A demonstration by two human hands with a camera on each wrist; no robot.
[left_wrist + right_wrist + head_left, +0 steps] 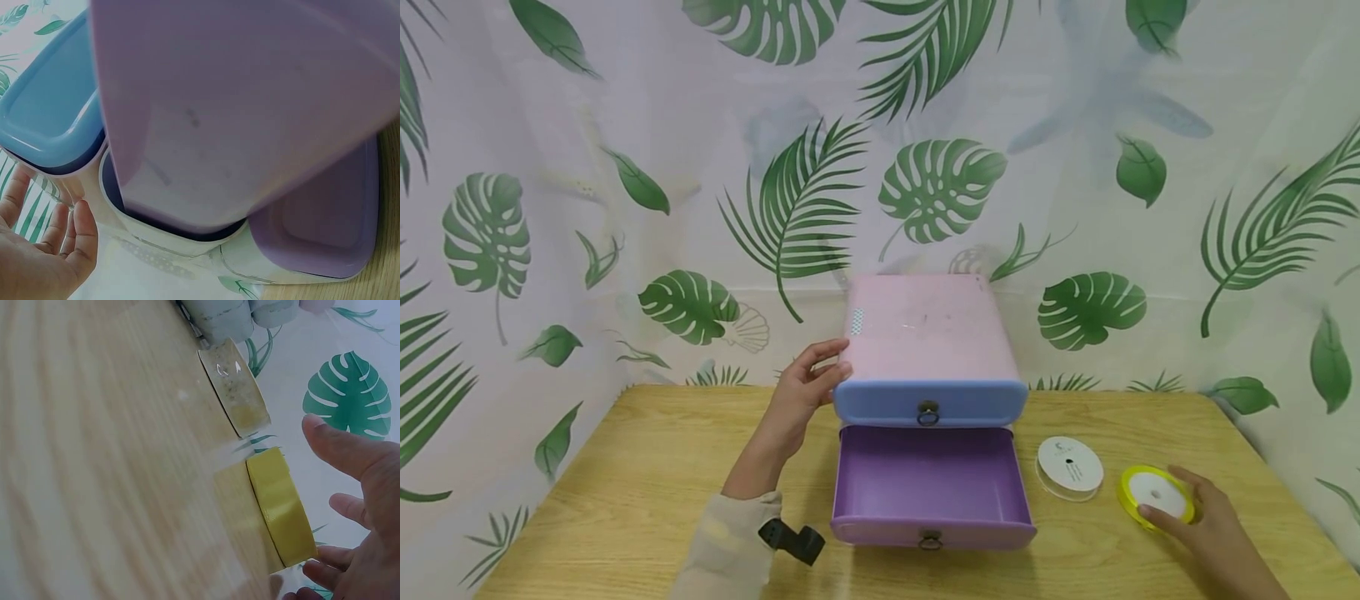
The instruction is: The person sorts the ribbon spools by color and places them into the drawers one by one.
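A small drawer cabinet (pixel 928 325) with a pink top stands at the middle of the table. Below its blue top drawer (pixel 880 404), a purple drawer (pixel 925 475) is pulled out with nothing in it. My left hand (pixel 808 387) is at the cabinet's left side, fingertips right at the wall, fingers loosely bent. On the right, my right hand (pixel 1213 525) spreads thumb and fingers around a yellow ribbon spool (pixel 1157 493) lying flat. In the right wrist view the thumb stands away from this yellow spool (pixel 282 509), with fingertips close to its edge.
A white spool (pixel 1070 465) lies between the cabinet and the yellow one. In the left wrist view, a lower drawer (pixel 325 219) sits closed beneath the pulled-out one. Leaf-printed cloth (pixel 925 100) hangs behind the wooden table (pixel 647 475).
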